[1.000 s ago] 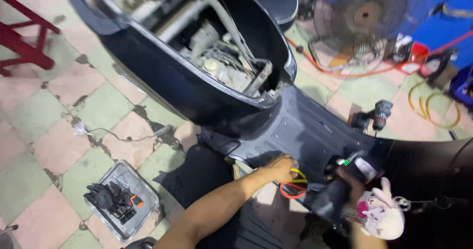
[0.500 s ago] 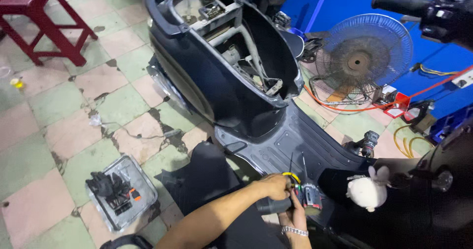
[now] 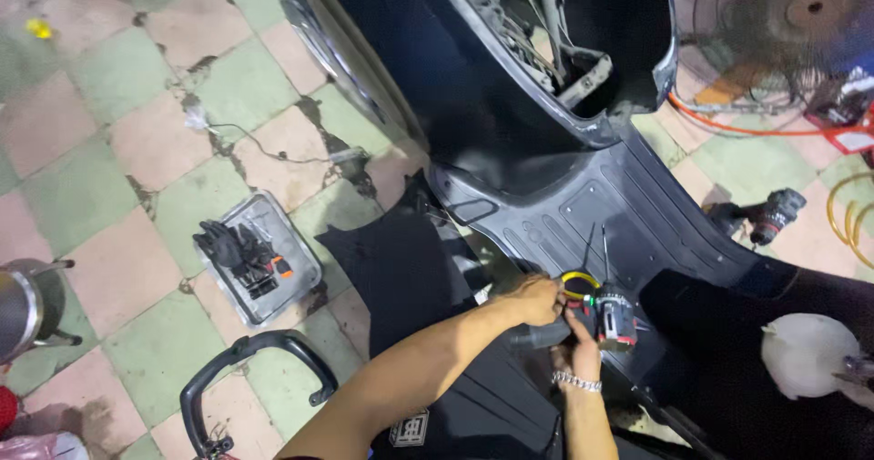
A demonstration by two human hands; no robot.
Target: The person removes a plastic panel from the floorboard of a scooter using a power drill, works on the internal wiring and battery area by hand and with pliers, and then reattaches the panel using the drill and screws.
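Two hands meet low on the scooter's footboard [image 3: 592,214], close together at its near edge. The right hand [image 3: 580,337] is wrapped around the grip of a cordless drill [image 3: 612,316], fingers pressed together about the handle, with the tool's long thin bit pointing up and away along the dark panel. The left hand [image 3: 535,298] reaches in across the body and rests against the drill's front, beside a yellow ring [image 3: 579,283]; its fingers are curled, but whether they pinch the ring or just steady the tool I cannot tell. Holding the drill with both hands this low seems meant to keep the bit lined up on the panel.

Above, the scooter's open body shell [image 3: 546,41] shows bare wiring and frame. A metal tray [image 3: 296,273] with black gloves lies on the tiled floor [image 3: 118,151] to the left, well apart, near a black curved handle [image 3: 246,351]. A second drill [image 3: 769,214] lies right of the footboard, a fan [image 3: 801,23] stands behind, and an orange cable [image 3: 728,128] trails across the floor. A white rag [image 3: 806,355] sits on the dark seat area at right.
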